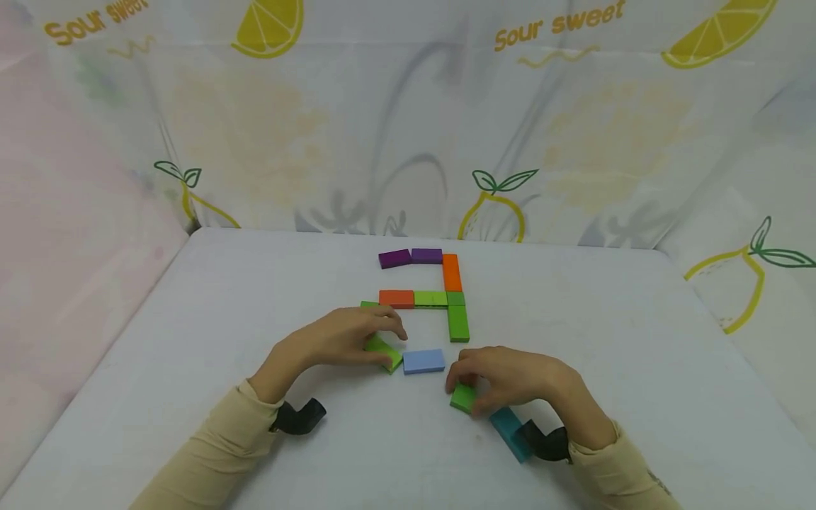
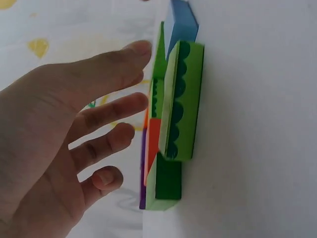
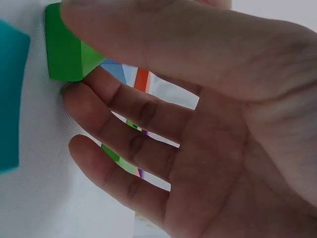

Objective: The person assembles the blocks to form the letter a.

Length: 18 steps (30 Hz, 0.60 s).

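Note:
My left hand [image 1: 347, 336] is over a light green block [image 1: 382, 352] that lies at an angle. In the left wrist view, that block's scalloped dark green side [image 2: 179, 99] faces the camera, and the loosely bent fingers are apart from it. A pale blue block [image 1: 423, 361] lies just right of it. My right hand [image 1: 513, 375] pinches a green block [image 1: 462, 398] between thumb and fingers, low at the table surface. In the right wrist view the thumb covers part of this green block [image 3: 67, 49]. Beside the right wrist lies a teal block [image 1: 510, 433].
Farther back, two purple blocks [image 1: 426, 256], an orange block [image 1: 451, 273], a red-orange block [image 1: 397, 299], a light green block [image 1: 430, 299] and a green block [image 1: 458, 324] form connected lines. Another green block [image 1: 369, 304] is partly hidden behind the left hand. All lie on a white table [image 1: 223, 283].

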Motion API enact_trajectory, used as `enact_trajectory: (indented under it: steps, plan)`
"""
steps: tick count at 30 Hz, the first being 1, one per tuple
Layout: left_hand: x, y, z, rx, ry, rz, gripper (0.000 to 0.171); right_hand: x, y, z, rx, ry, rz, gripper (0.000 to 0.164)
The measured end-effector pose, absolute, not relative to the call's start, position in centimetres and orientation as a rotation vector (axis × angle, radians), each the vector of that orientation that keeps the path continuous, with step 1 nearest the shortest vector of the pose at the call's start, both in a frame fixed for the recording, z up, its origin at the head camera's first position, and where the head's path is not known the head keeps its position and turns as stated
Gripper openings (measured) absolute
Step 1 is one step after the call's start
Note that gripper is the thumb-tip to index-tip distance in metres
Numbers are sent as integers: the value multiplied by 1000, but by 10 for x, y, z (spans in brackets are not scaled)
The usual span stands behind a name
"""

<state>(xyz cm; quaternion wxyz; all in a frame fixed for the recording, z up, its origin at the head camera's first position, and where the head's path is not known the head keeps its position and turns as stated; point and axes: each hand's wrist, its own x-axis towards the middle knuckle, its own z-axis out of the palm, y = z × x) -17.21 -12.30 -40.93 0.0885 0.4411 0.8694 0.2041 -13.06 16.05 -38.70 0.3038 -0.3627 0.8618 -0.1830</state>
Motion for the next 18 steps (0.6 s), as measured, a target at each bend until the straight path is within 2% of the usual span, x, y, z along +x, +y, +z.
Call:
enact_trajectory:
  steps: [4,18]
  plan:
    - [-166,-108,-414,1345,2643,585,29,-131,161,-387,-950,2284,-483,30]
    - [-158,-96,-421,1376,2684,405,38,-133,163,-386,-888,2336,-510,30]
